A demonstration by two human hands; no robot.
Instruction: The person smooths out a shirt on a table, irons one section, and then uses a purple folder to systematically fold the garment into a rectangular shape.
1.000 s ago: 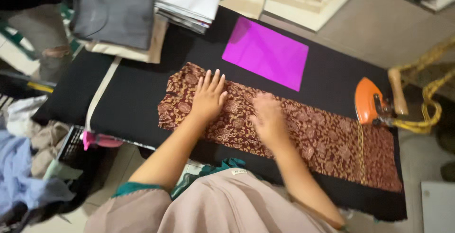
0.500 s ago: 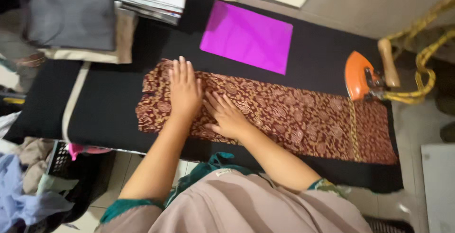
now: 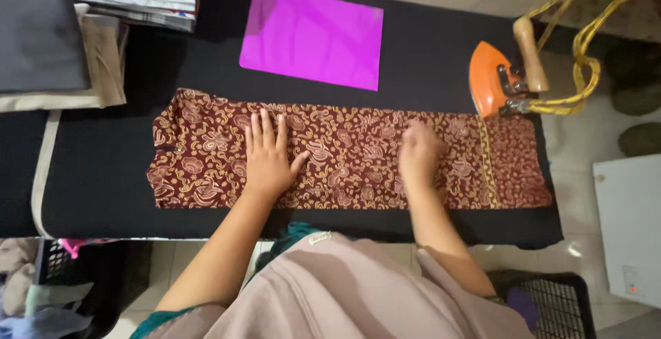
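Observation:
A long folded maroon batik cloth with a gold pattern lies flat across a black padded table. My left hand rests palm down on the cloth's left part, fingers spread and pointing away from me. My right hand presses on the cloth further right, slightly blurred, fingers together. Neither hand holds anything. An orange iron with a wooden handle stands at the cloth's far right corner, a short way beyond my right hand.
A magenta plastic sheet lies on the table beyond the cloth. Folded fabrics are stacked at the back left. A yellow cord runs from the iron. Black baskets sit on the tiled floor below.
My right hand has slid to the right along the cloth, away from my left hand. My left hand stays flat on the left part. The view has shifted closer.

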